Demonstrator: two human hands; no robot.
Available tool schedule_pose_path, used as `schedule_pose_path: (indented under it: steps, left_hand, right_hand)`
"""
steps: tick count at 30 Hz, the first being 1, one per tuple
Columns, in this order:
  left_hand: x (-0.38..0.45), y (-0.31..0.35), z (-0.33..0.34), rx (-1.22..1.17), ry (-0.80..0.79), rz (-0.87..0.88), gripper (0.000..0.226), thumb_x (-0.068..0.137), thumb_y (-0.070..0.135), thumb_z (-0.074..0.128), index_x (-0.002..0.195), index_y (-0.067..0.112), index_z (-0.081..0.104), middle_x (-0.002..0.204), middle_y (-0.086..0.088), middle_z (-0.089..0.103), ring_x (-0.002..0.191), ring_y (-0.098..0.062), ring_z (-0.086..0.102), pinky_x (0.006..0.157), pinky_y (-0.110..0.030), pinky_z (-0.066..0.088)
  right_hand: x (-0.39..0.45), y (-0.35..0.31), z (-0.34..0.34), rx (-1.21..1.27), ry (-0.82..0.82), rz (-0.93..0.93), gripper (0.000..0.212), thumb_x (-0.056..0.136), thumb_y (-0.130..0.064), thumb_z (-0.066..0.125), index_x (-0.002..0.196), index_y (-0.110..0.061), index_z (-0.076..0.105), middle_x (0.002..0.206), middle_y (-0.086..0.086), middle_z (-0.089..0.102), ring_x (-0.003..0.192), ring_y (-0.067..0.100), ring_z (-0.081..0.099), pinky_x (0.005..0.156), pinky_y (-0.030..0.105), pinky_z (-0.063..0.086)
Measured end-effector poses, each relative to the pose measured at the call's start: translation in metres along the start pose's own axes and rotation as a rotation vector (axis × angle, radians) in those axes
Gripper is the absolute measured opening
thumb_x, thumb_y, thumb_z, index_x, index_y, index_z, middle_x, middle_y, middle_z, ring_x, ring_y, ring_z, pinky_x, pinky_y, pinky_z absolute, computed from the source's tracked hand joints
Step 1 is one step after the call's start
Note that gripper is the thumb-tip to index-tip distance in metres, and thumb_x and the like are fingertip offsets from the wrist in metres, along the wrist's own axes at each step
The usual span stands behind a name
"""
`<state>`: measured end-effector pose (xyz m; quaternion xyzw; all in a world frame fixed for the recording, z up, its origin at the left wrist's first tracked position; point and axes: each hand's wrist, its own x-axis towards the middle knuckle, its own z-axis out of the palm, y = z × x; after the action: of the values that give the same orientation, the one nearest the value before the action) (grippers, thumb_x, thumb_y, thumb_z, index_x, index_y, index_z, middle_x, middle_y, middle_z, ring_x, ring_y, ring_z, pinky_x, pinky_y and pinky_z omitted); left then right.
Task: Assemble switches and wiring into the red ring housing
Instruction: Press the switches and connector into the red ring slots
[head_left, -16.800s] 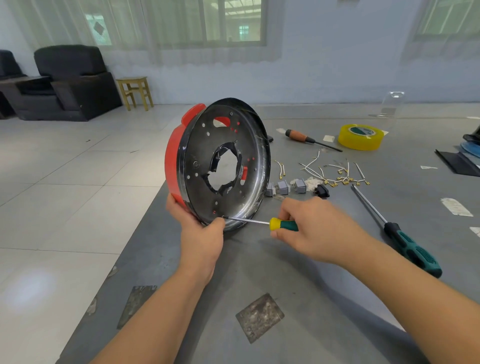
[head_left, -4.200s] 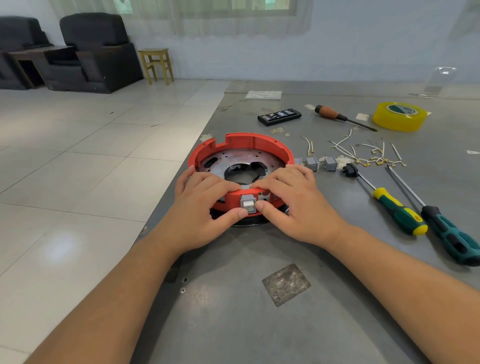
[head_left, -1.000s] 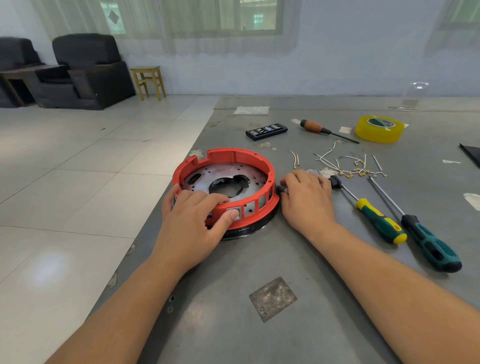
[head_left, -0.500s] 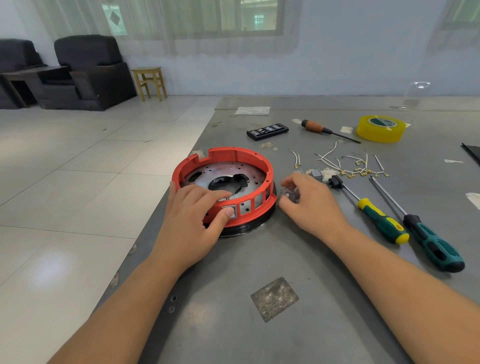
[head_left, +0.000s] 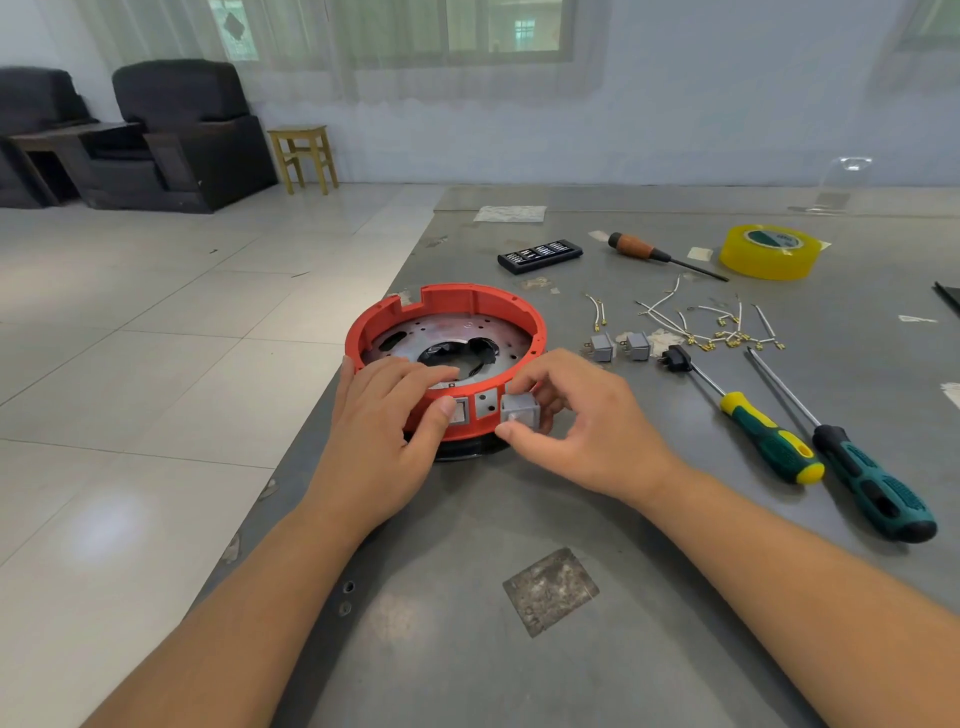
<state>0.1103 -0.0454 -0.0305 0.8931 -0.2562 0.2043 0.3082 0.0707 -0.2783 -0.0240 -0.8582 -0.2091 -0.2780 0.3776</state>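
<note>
i've got my right hand (head_left: 576, 426) pinching a grey switch (head_left: 519, 411) at the red ring housing (head_left: 447, 306) on the table, left hand (head_left: 387, 415) braced there with thumb on a seated switch (head_left: 459, 411); entering tilted, it could jam in the slot.

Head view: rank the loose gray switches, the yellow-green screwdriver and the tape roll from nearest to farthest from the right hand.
From the right hand:
1. Loose gray switches, just beyond it, to the right of the red housing.
2. Yellow-green screwdriver, lying further right.
3. Yellow tape roll, far back right on the table.
</note>
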Motion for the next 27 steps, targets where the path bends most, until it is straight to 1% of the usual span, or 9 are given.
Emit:
schedule_pose_path:
  steps: [3,6,9,11,15,18,20,23,27]
  left_hand:
    - [-0.001,0.001,0.000,-0.045,0.032,-0.022,0.036,0.106,0.034,0.043,0.131,0.030,0.069,0.124,0.019,0.058,0.134,-0.007,0.045,0.131,-0.042,0.000]
    - [-0.002,0.004,0.001,-0.056,0.045,0.008,0.037,0.107,0.030,0.040,0.130,0.030,0.069,0.124,0.021,0.059,0.130,0.008,0.040,0.128,-0.032,-0.004]
    - [-0.002,0.003,0.001,-0.072,0.053,0.032,0.038,0.108,0.028,0.037,0.132,0.030,0.067,0.124,0.024,0.056,0.129,0.019,0.033,0.128,-0.032,-0.003]
    - [-0.003,0.003,0.001,-0.081,0.048,0.040,0.039,0.106,0.029,0.034,0.132,0.032,0.064,0.124,0.024,0.056,0.129,0.019,0.035,0.129,-0.033,0.000]
    - [-0.005,0.003,0.002,-0.128,0.033,0.030,0.036,0.098,0.016,0.044,0.127,0.033,0.055,0.125,0.018,0.058,0.129,0.018,0.037,0.130,-0.043,0.008]
    - [-0.006,0.005,0.002,-0.117,0.001,0.056,0.041,0.087,0.015,0.051,0.124,0.034,0.050,0.127,0.014,0.056,0.129,0.011,0.039,0.130,-0.046,0.009]
    - [-0.008,0.007,0.004,-0.094,0.000,0.110,0.040,0.084,0.017,0.056,0.121,0.031,0.052,0.131,0.012,0.056,0.133,-0.002,0.044,0.128,-0.050,0.014]
    - [-0.008,0.011,0.007,-0.039,0.049,0.179,0.028,0.089,0.035,0.063,0.115,0.022,0.061,0.135,0.008,0.058,0.135,-0.015,0.049,0.123,-0.051,0.021]
    - [-0.006,0.016,0.011,0.072,0.095,0.226,0.039,0.092,0.052,0.065,0.109,0.018,0.071,0.132,0.002,0.064,0.132,-0.023,0.055,0.120,-0.052,0.028]
  right_hand:
    - [-0.001,-0.004,0.006,-0.023,-0.020,-0.076,0.026,0.083,-0.022,0.085,0.102,-0.013,0.070,0.097,-0.005,0.066,0.080,0.009,0.061,0.073,0.024,0.053]
    - [-0.001,-0.006,0.009,-0.044,-0.042,-0.123,0.027,0.084,-0.022,0.084,0.107,-0.011,0.074,0.104,-0.002,0.069,0.089,0.011,0.064,0.078,0.026,0.054]
    - [-0.001,-0.008,0.009,-0.072,-0.028,-0.147,0.033,0.084,-0.022,0.085,0.114,-0.011,0.075,0.110,0.000,0.071,0.099,0.009,0.066,0.089,0.024,0.054]
    - [0.000,-0.008,0.008,-0.054,-0.026,-0.152,0.039,0.085,-0.021,0.084,0.122,-0.012,0.074,0.113,-0.001,0.072,0.103,0.007,0.066,0.092,0.024,0.053]
    - [0.002,-0.004,0.007,0.015,0.016,-0.131,0.025,0.083,-0.019,0.087,0.106,-0.014,0.079,0.108,0.000,0.071,0.100,0.013,0.069,0.085,0.030,0.057]
    - [0.000,-0.002,0.008,0.167,0.012,-0.053,0.026,0.083,-0.015,0.086,0.108,-0.012,0.078,0.110,0.001,0.068,0.095,0.017,0.069,0.078,0.027,0.059]
    - [-0.001,0.000,0.009,0.226,-0.001,-0.020,0.027,0.085,-0.009,0.081,0.111,-0.015,0.077,0.112,0.001,0.067,0.092,0.019,0.069,0.078,0.026,0.060]
    - [-0.002,0.003,0.010,0.269,0.009,0.019,0.027,0.086,-0.004,0.077,0.110,-0.017,0.075,0.113,0.000,0.066,0.086,0.020,0.071,0.077,0.031,0.062]
    - [-0.003,0.006,0.012,0.332,0.019,0.093,0.018,0.086,-0.009,0.079,0.102,-0.012,0.070,0.112,-0.001,0.067,0.085,0.020,0.074,0.072,0.041,0.064]
